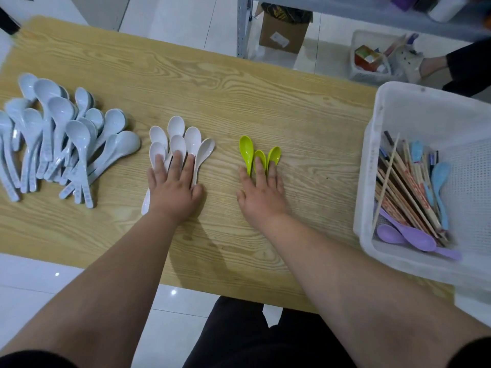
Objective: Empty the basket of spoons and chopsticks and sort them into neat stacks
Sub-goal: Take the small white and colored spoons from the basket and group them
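**Spoons part-sorted, basket not yet empty**

Left hand (pixel 174 192) lies flat, fingers (pixel 176 163) straight, pressing the white spoons (pixel 175 139). Right hand (pixel 261 193) does likewise on three green spoons (pixel 247 152) on the tabletop (pixel 186 75). They look like light, stiff, slick plastic, best pinched by the handles. The basket (pixel 425 107) holds chopsticks (pixel 406 187), purple spoons (pixel 403 235) and a blue spoon (pixel 439 179).

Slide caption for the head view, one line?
Left hand flat on white spoons, right hand flat on three green spoons; pale-blue spoon pile at left, chopsticks and coloured spoons in the basket.
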